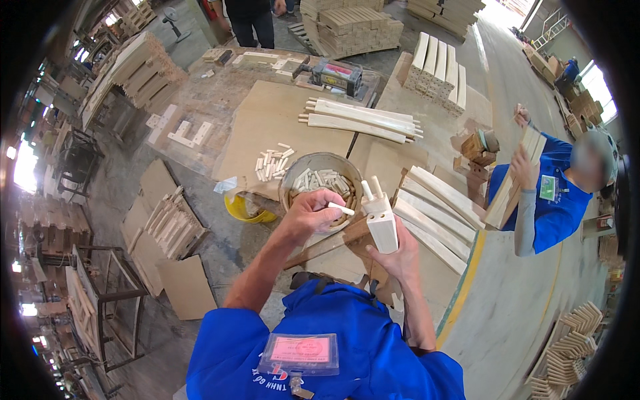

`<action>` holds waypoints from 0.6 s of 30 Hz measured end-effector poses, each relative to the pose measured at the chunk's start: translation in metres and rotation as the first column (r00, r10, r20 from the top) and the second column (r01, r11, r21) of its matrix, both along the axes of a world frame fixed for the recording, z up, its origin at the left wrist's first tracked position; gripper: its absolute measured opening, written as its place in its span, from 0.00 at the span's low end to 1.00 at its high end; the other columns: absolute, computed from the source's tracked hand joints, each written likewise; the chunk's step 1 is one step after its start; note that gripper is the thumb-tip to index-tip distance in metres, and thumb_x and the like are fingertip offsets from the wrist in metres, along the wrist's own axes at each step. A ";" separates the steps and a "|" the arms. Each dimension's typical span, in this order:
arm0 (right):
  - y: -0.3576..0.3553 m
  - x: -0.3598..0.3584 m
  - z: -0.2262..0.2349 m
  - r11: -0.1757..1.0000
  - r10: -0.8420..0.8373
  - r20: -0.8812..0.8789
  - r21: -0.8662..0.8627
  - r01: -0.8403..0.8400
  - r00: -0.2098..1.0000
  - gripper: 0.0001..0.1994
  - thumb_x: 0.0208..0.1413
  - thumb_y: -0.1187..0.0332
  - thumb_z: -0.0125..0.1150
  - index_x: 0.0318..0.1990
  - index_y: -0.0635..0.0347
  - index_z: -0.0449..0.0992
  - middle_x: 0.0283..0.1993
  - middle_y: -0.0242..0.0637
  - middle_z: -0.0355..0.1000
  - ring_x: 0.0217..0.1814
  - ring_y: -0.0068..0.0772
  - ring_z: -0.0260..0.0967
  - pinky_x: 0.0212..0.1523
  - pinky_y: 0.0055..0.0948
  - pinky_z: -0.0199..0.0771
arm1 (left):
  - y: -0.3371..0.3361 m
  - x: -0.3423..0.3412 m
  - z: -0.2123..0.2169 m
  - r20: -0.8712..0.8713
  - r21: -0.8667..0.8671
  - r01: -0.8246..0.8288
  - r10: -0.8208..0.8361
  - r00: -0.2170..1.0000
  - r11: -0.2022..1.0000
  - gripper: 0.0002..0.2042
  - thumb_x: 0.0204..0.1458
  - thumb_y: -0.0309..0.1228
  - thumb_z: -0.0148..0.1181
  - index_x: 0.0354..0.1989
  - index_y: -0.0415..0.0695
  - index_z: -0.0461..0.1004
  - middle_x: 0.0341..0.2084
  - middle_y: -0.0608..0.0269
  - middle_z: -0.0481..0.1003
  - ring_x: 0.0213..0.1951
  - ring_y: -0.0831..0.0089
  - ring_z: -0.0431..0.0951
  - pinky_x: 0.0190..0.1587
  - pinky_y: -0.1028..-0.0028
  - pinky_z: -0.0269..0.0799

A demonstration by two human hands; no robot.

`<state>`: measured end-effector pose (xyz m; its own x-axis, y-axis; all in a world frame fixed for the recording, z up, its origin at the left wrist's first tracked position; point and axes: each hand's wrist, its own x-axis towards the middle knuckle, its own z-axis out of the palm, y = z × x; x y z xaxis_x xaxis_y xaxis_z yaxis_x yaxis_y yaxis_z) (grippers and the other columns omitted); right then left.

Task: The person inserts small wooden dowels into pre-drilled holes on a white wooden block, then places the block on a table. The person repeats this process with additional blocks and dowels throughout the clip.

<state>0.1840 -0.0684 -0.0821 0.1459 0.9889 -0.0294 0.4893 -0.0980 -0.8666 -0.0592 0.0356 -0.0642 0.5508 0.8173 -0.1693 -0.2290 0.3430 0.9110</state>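
Note:
Between the thumb and fingers of my left hand (pixel 312 212) is a short pale wooden dowel (pixel 342 209). My right hand (pixel 399 252) grips light wooden bars (pixel 383 232) held end-up. Two dowels stick out of their upper end, and dark round holes show on the near face. Beneath my left hand stands a round tub (pixel 285 193) filled with loose dowels (pixel 325 180). More dowels lie in a small heap (pixel 272 165) on the cardboard (pixel 250 127) beside the tub. The dowel in my left hand is apart from the bars.
Long wooden bars with dowelled ends (pixel 360 120) lie beyond the tub; further bars (pixel 437 213) lie to the right. A yellow bucket (pixel 247 212) stands left of the tub. A boxy machine (pixel 337 77) sits farther back. At right, a co-worker in blue (pixel 543 193) holds wooden pieces.

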 end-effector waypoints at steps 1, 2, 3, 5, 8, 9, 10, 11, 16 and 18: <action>0.001 -0.001 -0.006 0.998 -0.017 0.054 0.065 0.014 0.998 0.46 0.37 0.63 0.81 0.68 0.63 0.67 0.52 0.47 0.78 0.52 0.43 0.79 0.54 0.38 0.78 | -0.005 0.006 0.001 0.098 -0.085 -0.034 0.043 0.994 0.996 0.07 0.65 0.29 0.60 0.46 0.41 0.76 0.24 0.76 0.69 0.25 0.89 0.63 0.25 0.82 0.57; 0.002 -0.002 -0.015 0.991 -0.039 0.106 0.130 0.025 0.994 0.45 0.37 0.63 0.81 0.67 0.63 0.68 0.50 0.48 0.78 0.50 0.45 0.79 0.51 0.39 0.79 | -0.009 0.012 0.003 0.191 -0.173 -0.058 0.091 0.977 0.983 0.07 0.66 0.30 0.59 0.47 0.41 0.76 0.24 0.77 0.68 0.24 0.89 0.63 0.25 0.82 0.58; 0.003 -0.004 -0.017 0.981 -0.058 0.157 0.191 0.027 0.986 0.44 0.37 0.63 0.81 0.66 0.64 0.68 0.48 0.49 0.78 0.48 0.47 0.79 0.49 0.40 0.80 | -0.013 0.018 0.006 0.099 -0.155 -0.108 0.125 0.987 0.982 0.09 0.68 0.33 0.58 0.47 0.41 0.75 0.24 0.77 0.68 0.24 0.88 0.63 0.26 0.83 0.59; 0.006 -0.005 -0.021 0.972 -0.075 0.222 0.234 0.022 0.972 0.45 0.36 0.62 0.81 0.66 0.66 0.68 0.48 0.50 0.77 0.47 0.48 0.79 0.47 0.40 0.80 | -0.019 0.033 0.014 -0.024 -0.083 -0.190 0.189 0.982 0.978 0.09 0.68 0.34 0.57 0.47 0.41 0.75 0.24 0.76 0.68 0.24 0.88 0.62 0.27 0.83 0.59; 0.011 -0.008 -0.023 0.956 -0.101 0.265 0.292 0.020 0.959 0.46 0.36 0.62 0.81 0.66 0.66 0.68 0.46 0.50 0.76 0.44 0.49 0.79 0.45 0.40 0.81 | -0.019 0.044 0.010 -0.172 0.091 -0.250 0.262 0.950 0.964 0.10 0.68 0.35 0.57 0.43 0.40 0.76 0.25 0.75 0.70 0.25 0.87 0.63 0.26 0.80 0.60; 0.013 -0.008 -0.024 0.951 -0.108 0.270 0.310 0.020 0.957 0.46 0.36 0.62 0.81 0.66 0.65 0.68 0.44 0.49 0.76 0.43 0.49 0.79 0.44 0.41 0.81 | -0.018 0.046 0.007 -0.201 0.159 -0.253 0.282 0.938 0.954 0.10 0.68 0.35 0.58 0.43 0.40 0.76 0.24 0.76 0.69 0.24 0.87 0.62 0.25 0.80 0.58; 0.014 -0.009 -0.025 0.954 -0.112 0.306 0.301 0.016 0.945 0.46 0.35 0.62 0.81 0.66 0.65 0.68 0.43 0.49 0.75 0.42 0.49 0.78 0.43 0.41 0.80 | -0.017 0.047 0.005 -0.228 0.226 -0.254 0.304 0.925 0.940 0.09 0.67 0.35 0.58 0.42 0.40 0.76 0.24 0.76 0.69 0.23 0.88 0.61 0.24 0.80 0.57; 0.014 -0.009 -0.025 0.957 -0.115 0.343 0.291 0.011 0.932 0.45 0.35 0.62 0.81 0.66 0.65 0.68 0.42 0.48 0.75 0.41 0.50 0.77 0.42 0.42 0.80 | -0.015 0.046 0.004 -0.298 0.293 -0.234 0.321 0.899 0.927 0.09 0.67 0.34 0.59 0.41 0.39 0.76 0.22 0.74 0.70 0.23 0.87 0.62 0.25 0.79 0.58; 0.014 -0.010 -0.036 0.960 -0.141 0.417 0.281 0.021 0.898 0.45 0.34 0.63 0.81 0.65 0.65 0.69 0.40 0.46 0.73 0.40 0.50 0.75 0.39 0.43 0.77 | -0.016 0.047 0.010 -0.509 0.435 -0.130 0.363 0.780 0.891 0.10 0.63 0.32 0.62 0.36 0.36 0.78 0.18 0.65 0.72 0.25 0.85 0.67 0.27 0.75 0.64; 0.009 -0.006 -0.038 0.966 -0.134 0.411 0.259 0.026 0.902 0.45 0.34 0.64 0.81 0.65 0.65 0.69 0.40 0.47 0.73 0.40 0.50 0.75 0.40 0.42 0.77 | -0.014 0.049 0.003 -0.478 0.453 -0.115 0.350 0.806 0.884 0.10 0.62 0.32 0.63 0.38 0.36 0.78 0.18 0.61 0.73 0.23 0.82 0.67 0.26 0.72 0.65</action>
<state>0.1775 -0.0598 -0.1203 0.1699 0.9418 0.2900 0.8125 0.0326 -0.5820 -0.0100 0.0216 -0.0611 0.2516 0.9676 -0.0200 0.3051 -0.0597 0.9504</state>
